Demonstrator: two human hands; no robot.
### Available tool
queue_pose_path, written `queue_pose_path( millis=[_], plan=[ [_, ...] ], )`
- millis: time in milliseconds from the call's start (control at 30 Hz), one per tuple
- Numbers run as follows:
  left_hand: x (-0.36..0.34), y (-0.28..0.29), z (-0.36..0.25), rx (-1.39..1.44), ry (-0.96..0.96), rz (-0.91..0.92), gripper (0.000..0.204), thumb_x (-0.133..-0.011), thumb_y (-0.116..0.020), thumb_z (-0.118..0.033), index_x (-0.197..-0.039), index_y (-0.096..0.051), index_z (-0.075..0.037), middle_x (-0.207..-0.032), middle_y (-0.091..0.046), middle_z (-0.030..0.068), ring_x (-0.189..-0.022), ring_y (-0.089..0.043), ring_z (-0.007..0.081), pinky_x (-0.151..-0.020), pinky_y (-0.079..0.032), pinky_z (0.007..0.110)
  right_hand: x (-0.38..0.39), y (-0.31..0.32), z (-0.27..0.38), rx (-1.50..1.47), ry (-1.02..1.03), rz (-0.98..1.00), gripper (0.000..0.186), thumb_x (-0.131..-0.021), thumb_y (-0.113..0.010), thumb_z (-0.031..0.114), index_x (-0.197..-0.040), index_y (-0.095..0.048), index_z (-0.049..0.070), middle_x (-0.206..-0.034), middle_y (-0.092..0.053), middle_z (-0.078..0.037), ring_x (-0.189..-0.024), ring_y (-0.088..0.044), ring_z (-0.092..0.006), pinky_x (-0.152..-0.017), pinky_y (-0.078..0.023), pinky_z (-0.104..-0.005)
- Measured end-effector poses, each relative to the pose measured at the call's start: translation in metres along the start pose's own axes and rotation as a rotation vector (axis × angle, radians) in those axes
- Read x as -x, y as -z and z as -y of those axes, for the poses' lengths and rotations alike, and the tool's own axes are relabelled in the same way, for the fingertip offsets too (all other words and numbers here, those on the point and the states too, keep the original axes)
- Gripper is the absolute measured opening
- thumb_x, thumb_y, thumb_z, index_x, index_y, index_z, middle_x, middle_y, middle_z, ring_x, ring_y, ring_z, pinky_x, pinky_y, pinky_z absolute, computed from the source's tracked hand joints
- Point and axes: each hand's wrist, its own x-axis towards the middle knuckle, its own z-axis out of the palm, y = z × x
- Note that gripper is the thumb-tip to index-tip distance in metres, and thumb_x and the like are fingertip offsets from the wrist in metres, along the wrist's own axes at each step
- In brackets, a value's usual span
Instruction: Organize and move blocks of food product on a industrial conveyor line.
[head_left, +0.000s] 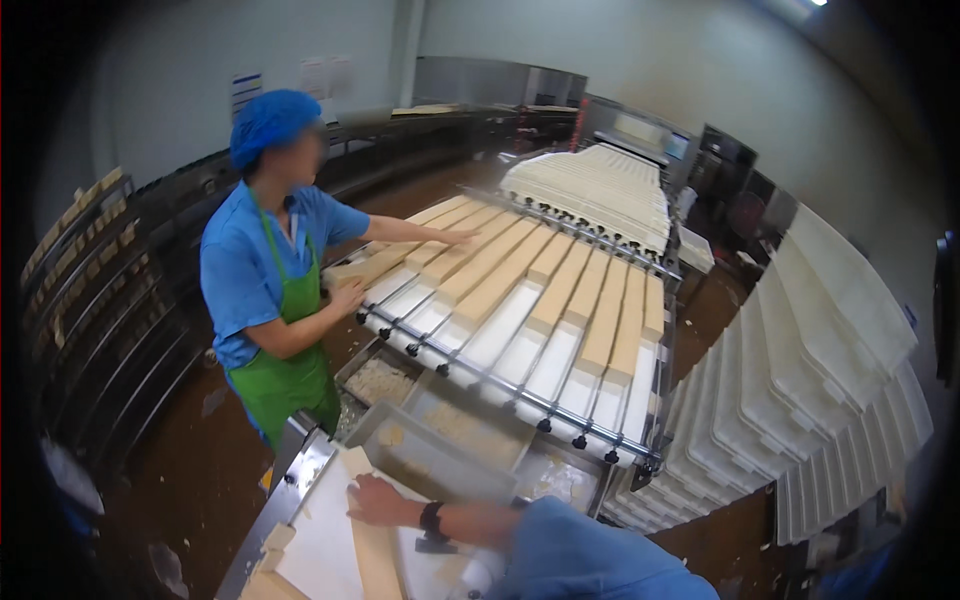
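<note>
From the lower right my left arm reaches in, in a blue sleeve with a black band at the wrist. My left hand [380, 501] has its fingers curled over the edge of a long pale beige bar [374, 558], near its far end. The bar lies lengthwise on a white work surface [322, 530] with a metal side rail. Beside it on the left are shorter beige pieces [270, 570]. A dark-handled tool [436, 546] lies under my forearm, partly hidden. My right hand does not show.
Long beige bars [497, 257] lie side by side on a white slatted conveyor [480, 365]. A co-worker [275, 240] in a green apron touches them. Grey bins [440, 440] with scraps sit below. White trays [760, 370] stack at right; a rack [95, 290] stands left.
</note>
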Motion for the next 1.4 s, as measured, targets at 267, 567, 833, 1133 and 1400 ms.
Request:
queue_pose_path(
  millis=[267,567,833,1133,1400],
  plan=[
    [-0.008,-0.009,-0.066,0.227,-0.15,-0.064,0.077,-0.081,-0.071,-0.065,-0.118,-0.064,0.002,-0.103,-0.064,0.0231,-0.093,-0.063,0.0461,-0.084,-0.051,0.057,0.043,0.016,-0.027,-0.138,-0.087,-0.049,0.06,-0.093,-0.066,0.041,-0.129,-0.053,-0.005,-0.121,-0.058,-0.025,-0.113,-0.056,-0.0414,-0.098,-0.047,-0.0504],
    [0.001,-0.11,-0.219,0.451,-0.619,0.001,0.082,-0.078,-0.084,-0.028,-0.143,-0.044,0.001,-0.127,-0.044,0.0293,-0.121,-0.042,0.0466,-0.105,-0.036,0.052,0.188,0.244,-0.219,-0.17,-0.504,-0.82,0.054,-0.088,-0.07,0.035,-0.125,-0.055,-0.001,-0.115,-0.06,-0.024,-0.111,-0.056,-0.043,-0.094,-0.046,-0.0522],
    [0.134,-0.09,-0.456,0.613,-1.063,0.804,0.082,-0.077,-0.083,-0.022,-0.145,-0.043,-0.003,-0.132,-0.042,0.027,-0.119,-0.042,0.0407,-0.105,-0.031,0.05,0.379,0.38,-0.459,0.09,-0.742,-1.09,0.033,-0.099,-0.058,0.03,-0.117,-0.062,0.003,-0.107,-0.067,-0.023,-0.101,-0.064,-0.0444,-0.086,-0.052,-0.05],
    [0.232,-0.28,-0.524,0.466,-0.924,0.962,0.089,-0.088,-0.073,-0.03,-0.157,-0.024,-0.003,-0.146,-0.038,0.0297,-0.132,-0.039,0.0455,-0.112,-0.031,0.051,0.393,0.401,-0.577,0.523,-0.888,-0.469,0.028,-0.094,-0.058,0.022,-0.113,-0.065,0.003,-0.11,-0.064,-0.021,-0.109,-0.06,-0.0361,-0.094,-0.044,-0.0516],
    [0.214,-0.22,-0.588,0.751,-0.87,0.898,0.087,-0.086,-0.066,-0.008,-0.158,-0.017,-0.001,-0.139,-0.036,0.0304,-0.123,-0.049,0.0503,-0.102,-0.045,0.051,0.436,0.348,-0.492,0.264,-0.571,-0.409,0.076,-0.088,-0.069,0.047,-0.149,-0.046,0.009,-0.152,-0.038,-0.027,-0.143,-0.032,-0.0479,-0.116,-0.024,-0.0617]
  ],
)
